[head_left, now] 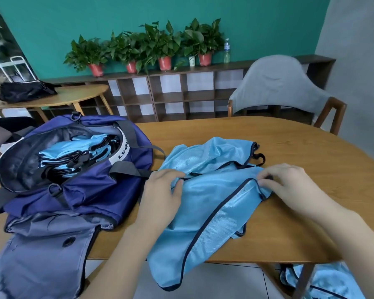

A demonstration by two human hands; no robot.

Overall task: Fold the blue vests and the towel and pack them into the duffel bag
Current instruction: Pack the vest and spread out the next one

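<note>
1. Blue vest (205, 203) lies crumpled on the tabletop (289, 147), long axis running from far right toward us, near end draped over the edge.
2. Our left hand (163, 190) pinches its left edge; right hand (283, 184) pinches the trimmed right edge.
3. Duffel bag (73, 169) sits open just left, nearer the left hand, folded vests (73, 152) inside.

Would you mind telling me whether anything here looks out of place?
Yes: more blue fabric, seemingly another vest, lies on the floor under the table at lower right. The vest both hands pinch also droops over the near table edge.
</note>
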